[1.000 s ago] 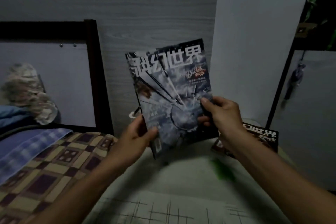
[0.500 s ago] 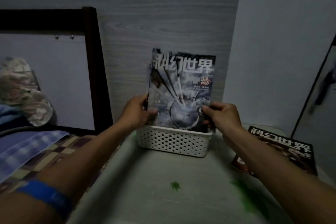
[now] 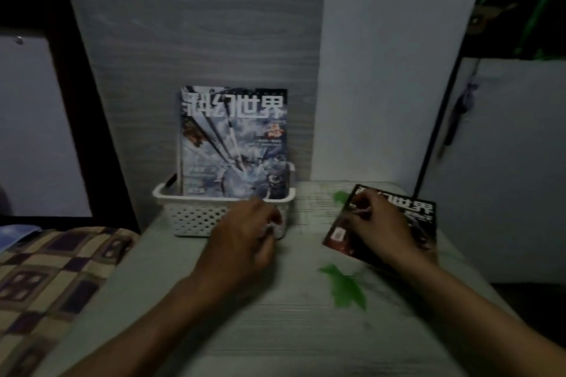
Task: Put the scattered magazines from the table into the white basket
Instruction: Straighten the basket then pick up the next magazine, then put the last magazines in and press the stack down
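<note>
Head view: blue-grey glossy magazine, released, now stands in white perforated plastic basket; left hand empty, loosely curled; right hand presses dark-covered magazine on the counter.

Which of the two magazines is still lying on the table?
The dark red magazine under the right hand; the blue-grey magazine stands upright in the white basket.

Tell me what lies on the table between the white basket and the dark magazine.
In the head view, only bare table with a small green leaf mark lies between the white basket and the dark magazine.
</note>
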Demonstrator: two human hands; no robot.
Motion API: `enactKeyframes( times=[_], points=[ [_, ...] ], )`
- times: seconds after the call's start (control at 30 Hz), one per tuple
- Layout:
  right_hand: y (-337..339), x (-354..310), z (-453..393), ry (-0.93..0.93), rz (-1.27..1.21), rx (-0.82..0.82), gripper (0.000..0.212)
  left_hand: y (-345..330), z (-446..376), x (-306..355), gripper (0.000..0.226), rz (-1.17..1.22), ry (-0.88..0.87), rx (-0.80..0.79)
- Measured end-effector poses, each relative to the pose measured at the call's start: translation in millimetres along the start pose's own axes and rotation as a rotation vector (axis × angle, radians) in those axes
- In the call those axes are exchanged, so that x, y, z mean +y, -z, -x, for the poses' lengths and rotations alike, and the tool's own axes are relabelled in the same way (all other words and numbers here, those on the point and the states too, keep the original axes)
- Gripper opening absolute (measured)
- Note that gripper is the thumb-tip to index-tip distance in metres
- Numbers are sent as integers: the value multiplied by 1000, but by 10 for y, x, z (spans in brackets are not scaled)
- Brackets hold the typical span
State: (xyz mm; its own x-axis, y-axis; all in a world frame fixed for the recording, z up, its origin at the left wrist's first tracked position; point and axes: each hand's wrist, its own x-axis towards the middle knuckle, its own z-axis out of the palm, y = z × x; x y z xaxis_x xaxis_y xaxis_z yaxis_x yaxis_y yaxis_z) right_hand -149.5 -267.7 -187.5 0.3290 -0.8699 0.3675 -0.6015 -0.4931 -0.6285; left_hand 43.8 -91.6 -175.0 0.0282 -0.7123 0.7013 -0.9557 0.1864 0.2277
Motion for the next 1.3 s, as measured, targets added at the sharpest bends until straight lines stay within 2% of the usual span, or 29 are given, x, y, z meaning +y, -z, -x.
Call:
enactKeyframes(
  times=[0.07, 0.1, 0.17, 0.23, 0.27, 0.33, 0.4, 0.43, 0.5, 0.57, 0.63, 0.7, 0.77, 0.83, 0.9, 0.97, 1.07, 1.17, 1.3],
  points=[
    [118, 346, 114, 5, 438, -101, 49, -246, 6, 296, 22, 52, 32, -200],
    [161, 472, 170, -46, 536, -163, 58, -379, -22, 409, 25, 73, 101, -276],
    [179, 645, 293, -113, 556, -253, 62, -664, -116, 550, 37, 65, 303, -381],
    [154, 713, 406, -80, 520, -260, 62, -894, -244, 636, 49, 87, 514, -456],
    [166, 709, 444, -55, 515, -260, 62, -986, -326, 666, 55, 179, 634, -446],
    [240, 708, 516, 8, 486, -275, 62, -1091, -493, 688, 58, 521, 915, -316],
    [320, 731, 577, 60, 390, -277, 61, -1148, -602, 636, 39, 792, 1112, -221],
    [373, 743, 604, 78, 311, -279, 59, -1177, -617, 638, 25, 866, 1153, -237],
    [447, 746, 625, 94, 64, -246, 52, -1189, -577, 676, 4, 848, 1076, -322],
    [498, 768, 616, 5, -230, -121, 55, -1208, -511, 741, 8, 787, 953, -317],
    [564, 766, 602, -165, -461, -17, 68, -1151, -393, 783, 10, 789, 834, -243],
    [612, 776, 584, -309, -599, -4, 82, -993, -269, 800, 18, 880, 724, -171],
    [632, 712, 542, -351, -713, -78, 68, -794, -182, 703, 26, 957, 630, -127],
    [622, 502, 478, -292, -860, -150, 36, -523, -168, 594, 28, 972, 521, -58],
    [583, 155, 392, -176, -942, -104, 18, -251, -232, 449, 29, 912, 441, 39],
    [517, -276, 257, -38, -983, -40, 22, 15, -358, 283, 30, 833, 423, 153],
    [415, -910, 6, 125, -992, -41, 27, 389, -581, -38, 32, 742, 457, 270],
    [283, -1379, -269, 177, -965, -71, 25, 685, -716, -388, 31, 657, 482, 283],
    [-13, -1519, -510, 174, -951, -107, 26, 737, -729, -731, 19, 432, 540, 241]
  ],
)
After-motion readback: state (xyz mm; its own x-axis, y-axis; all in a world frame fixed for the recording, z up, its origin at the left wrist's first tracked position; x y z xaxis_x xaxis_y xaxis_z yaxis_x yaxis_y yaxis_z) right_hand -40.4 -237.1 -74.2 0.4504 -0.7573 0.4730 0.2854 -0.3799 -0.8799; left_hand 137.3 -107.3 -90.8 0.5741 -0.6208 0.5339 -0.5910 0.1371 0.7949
